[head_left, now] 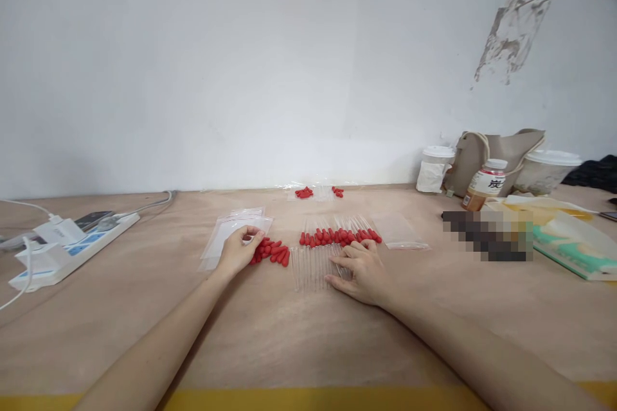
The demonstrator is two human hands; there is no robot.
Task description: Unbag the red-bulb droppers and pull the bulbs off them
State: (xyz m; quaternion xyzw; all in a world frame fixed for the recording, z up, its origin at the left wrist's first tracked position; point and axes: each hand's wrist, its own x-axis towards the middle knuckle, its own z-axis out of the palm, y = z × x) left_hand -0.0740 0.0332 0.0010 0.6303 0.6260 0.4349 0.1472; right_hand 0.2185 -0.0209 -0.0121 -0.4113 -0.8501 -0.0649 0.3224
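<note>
Resting at the right end of the row of clear, bare tubes (310, 270), the right hand (357, 268) has its fingers bent and spread, thumb and forefinger standing apart over the tubes. Just left of that row, the left hand (245, 245) draws its fingertips together at the edge of a pile of red bulbs (276, 253); whether it pinches one, I cannot tell. Directly beyond the row lie tubes with red bulbs on their near ends (332, 237), packed side by side. Left of the row, past the bulb pile, are flat clear bags (216, 243); right of it, another clear bag (401, 232). Well beyond it, near the wall, more red pieces (304, 192) lie on the table (308, 340). Far left of the row sits a white power strip (95, 240); far right of it stand a bottle (486, 183) and a lidded cup (435, 170).
</note>
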